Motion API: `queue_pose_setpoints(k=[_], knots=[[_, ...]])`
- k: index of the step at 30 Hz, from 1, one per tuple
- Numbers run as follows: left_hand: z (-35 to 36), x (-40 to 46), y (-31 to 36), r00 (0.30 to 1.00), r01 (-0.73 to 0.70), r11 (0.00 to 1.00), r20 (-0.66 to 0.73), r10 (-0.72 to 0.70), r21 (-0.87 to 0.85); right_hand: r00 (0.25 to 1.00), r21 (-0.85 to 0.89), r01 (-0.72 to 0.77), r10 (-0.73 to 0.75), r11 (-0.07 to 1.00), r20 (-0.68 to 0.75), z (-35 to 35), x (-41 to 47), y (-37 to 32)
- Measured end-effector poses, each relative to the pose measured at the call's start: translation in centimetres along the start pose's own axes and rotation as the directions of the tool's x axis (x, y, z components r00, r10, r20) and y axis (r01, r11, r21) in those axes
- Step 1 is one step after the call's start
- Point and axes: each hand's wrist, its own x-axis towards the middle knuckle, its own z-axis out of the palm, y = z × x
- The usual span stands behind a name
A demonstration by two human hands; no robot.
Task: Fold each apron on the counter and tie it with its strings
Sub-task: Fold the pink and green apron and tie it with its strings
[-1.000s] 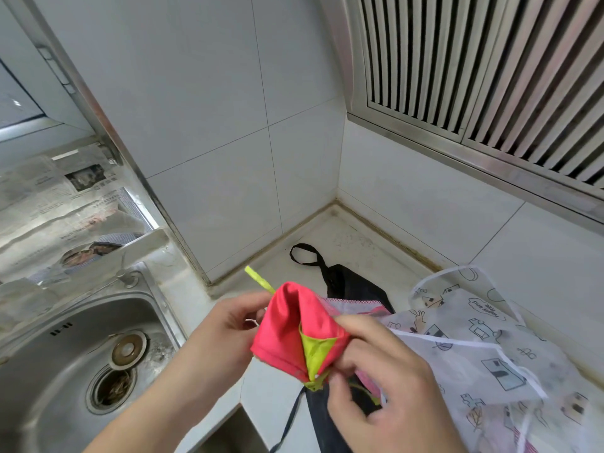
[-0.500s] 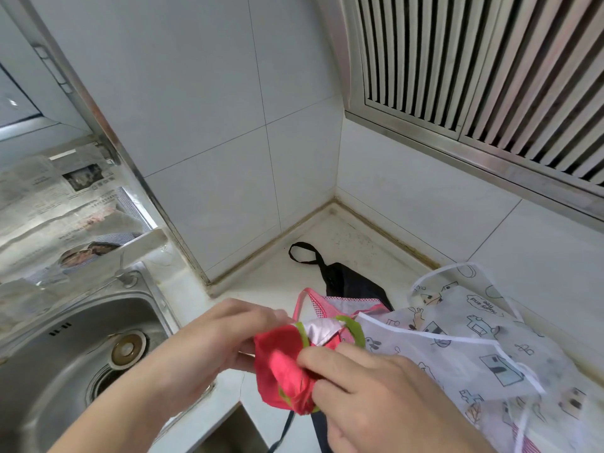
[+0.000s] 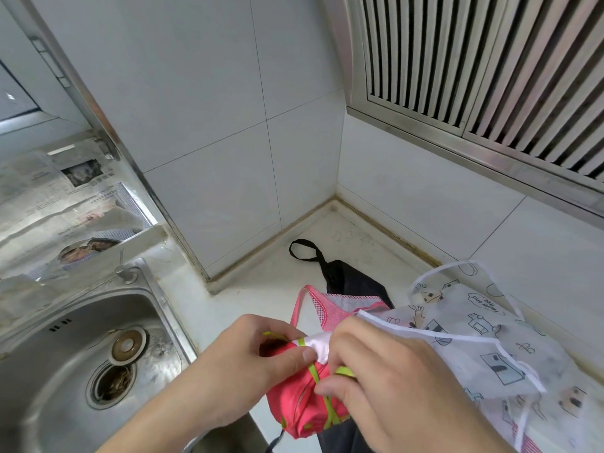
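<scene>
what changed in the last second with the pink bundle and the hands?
The yellow-green string, loose a second ago, now wraps the folded pink apron bundle. Left hand and right hand pinch it. Unchanged: black apron, white printed apron, steel sink.

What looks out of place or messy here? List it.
The sink has dark debris caught in its drain strainer. The black apron, pink-trimmed apron and printed apron lie heaped, overlapping, unfolded on the counter.
</scene>
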Motion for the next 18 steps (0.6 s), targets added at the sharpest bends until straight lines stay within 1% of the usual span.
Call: queue_pose_setpoints(k=[1,2,3,5,8,10,12,13,15,16,18], knots=[[0.1,0.0,0.0,1.000,-0.005,1.000,-0.013,0.005,-0.007,0.998,0.122,-0.067,0.067,0.990,0.005,0.0,0.0,0.0],[0.4,0.1,0.0,1.000,-0.017,1.000,-0.026,0.017,-0.005,0.989,0.260,-0.145,0.144,0.955,0.022,0.1,0.0,0.0],[0.7,0.1,0.0,0.999,-0.028,1.000,-0.042,0.028,-0.007,0.978,0.358,-0.204,0.204,0.911,0.040,0.4,-0.1,-0.1],[1.4,0.3,-0.1,0.994,-0.037,0.997,-0.101,0.031,-0.064,0.967,0.388,-0.245,0.255,0.888,0.027,1.4,0.0,-0.3],[2.4,0.3,-0.4,0.980,-0.024,0.981,-0.200,-0.016,-0.193,0.937,0.391,-0.321,0.351,0.863,-0.006,2.7,0.2,-0.4],[2.6,0.2,-0.6,0.974,-0.004,0.961,-0.219,-0.059,-0.276,0.910,0.417,-0.372,0.413,0.829,-0.010,3.3,0.0,-0.3],[2.7,0.3,-0.9,0.972,0.019,0.952,-0.218,-0.090,-0.306,0.899,0.459,-0.383,0.438,0.801,-0.015,3.6,-0.2,-0.2],[2.6,0.3,-1.1,0.968,0.030,0.950,-0.228,-0.104,-0.309,0.893,0.509,-0.381,0.450,0.771,-0.014,3.7,-0.4,-0.2],[2.6,0.6,-1.6,0.948,0.047,0.939,-0.280,-0.149,-0.342,0.870,0.633,-0.374,0.493,0.678,-0.014,3.5,-0.6,-0.1],[2.6,0.7,-1.6,0.932,0.049,0.922,-0.313,-0.180,-0.384,0.848,0.697,-0.369,0.530,0.615,-0.019,3.2,-0.7,-0.1],[2.3,0.9,-1.7,0.908,0.034,0.866,-0.348,-0.235,-0.499,0.790,0.837,-0.329,0.613,0.437,-0.009,2.6,-0.9,0.0]])
